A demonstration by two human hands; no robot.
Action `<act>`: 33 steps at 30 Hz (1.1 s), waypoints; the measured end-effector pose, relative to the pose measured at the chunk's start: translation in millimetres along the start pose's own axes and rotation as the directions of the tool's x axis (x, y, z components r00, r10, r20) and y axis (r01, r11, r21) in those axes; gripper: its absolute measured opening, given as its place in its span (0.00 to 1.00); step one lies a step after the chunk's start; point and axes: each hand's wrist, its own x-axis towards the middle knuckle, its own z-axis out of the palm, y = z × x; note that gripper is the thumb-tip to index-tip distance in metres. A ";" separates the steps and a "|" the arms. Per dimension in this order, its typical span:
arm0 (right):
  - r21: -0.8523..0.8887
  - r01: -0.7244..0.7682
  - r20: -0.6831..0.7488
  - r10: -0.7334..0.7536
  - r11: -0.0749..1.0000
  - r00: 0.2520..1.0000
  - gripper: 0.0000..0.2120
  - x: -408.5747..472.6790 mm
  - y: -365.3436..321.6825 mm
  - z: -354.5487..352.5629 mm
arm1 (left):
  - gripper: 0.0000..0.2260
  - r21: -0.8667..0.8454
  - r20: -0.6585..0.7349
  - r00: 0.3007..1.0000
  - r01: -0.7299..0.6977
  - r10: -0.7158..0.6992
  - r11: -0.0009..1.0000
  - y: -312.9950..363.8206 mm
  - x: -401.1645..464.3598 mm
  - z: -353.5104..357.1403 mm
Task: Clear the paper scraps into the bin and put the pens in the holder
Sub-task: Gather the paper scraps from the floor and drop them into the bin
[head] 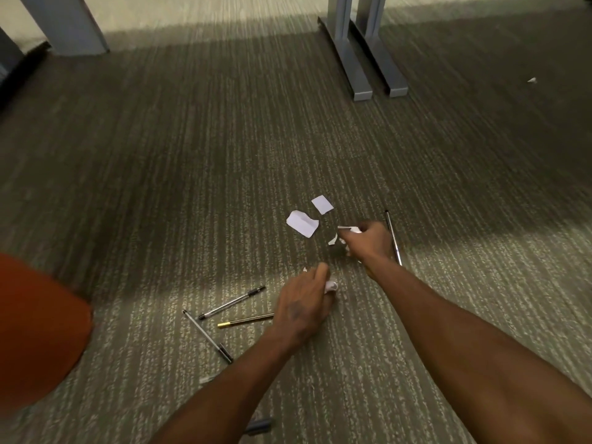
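White paper scraps lie on the grey carpet: a larger torn piece (302, 223), a small square one (322, 204) and a little bit (333, 240). My right hand (371, 241) is closed around white scraps beside them. My left hand (302, 307) holds a crumpled white scrap (331, 286) in its fingers. Pens lie nearby: a clear black-capped pen (232, 302), a gold-tipped dark pen (245, 320), another clear pen (208, 336), and a silver pen (393, 237) partly behind my right hand. No bin or holder is in view.
An orange rounded object (38, 328) fills the left edge. Grey metal desk feet (362, 75) stand at the back right, another grey leg (67, 24) at the back left. A stray scrap (531, 80) lies far right. A dark object (259, 426) sits under my left forearm.
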 end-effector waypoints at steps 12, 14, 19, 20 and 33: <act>-0.413 0.315 0.021 -0.337 0.854 0.941 0.11 -19.8 15.8 34.1 | 0.15 0.014 -0.024 0.973 0.231 -0.230 0.973 -56.0 108.6 -56.0; -0.362 0.328 -0.046 -0.368 0.873 0.929 0.11 -24.1 27.0 39.0 | 0.19 0.001 0.115 0.959 0.262 -0.260 0.965 -54.5 126.0 -54.6; -0.246 0.398 -0.141 -0.438 0.884 0.888 0.09 -25.5 44.3 49.8 | 0.25 0.025 0.294 0.926 0.241 -0.238 0.970 -61.3 145.1 -27.6; -0.234 0.409 -0.146 -0.448 0.882 0.882 0.09 -24.8 45.4 51.4 | 0.22 0.053 0.284 0.928 0.235 -0.240 0.971 -62.7 143.7 -23.2; -0.292 0.441 -0.156 -0.497 0.849 0.853 0.06 -15.6 53.7 61.6 | 0.12 0.029 0.051 0.995 0.079 -0.080 0.996 -54.7 176.3 -0.2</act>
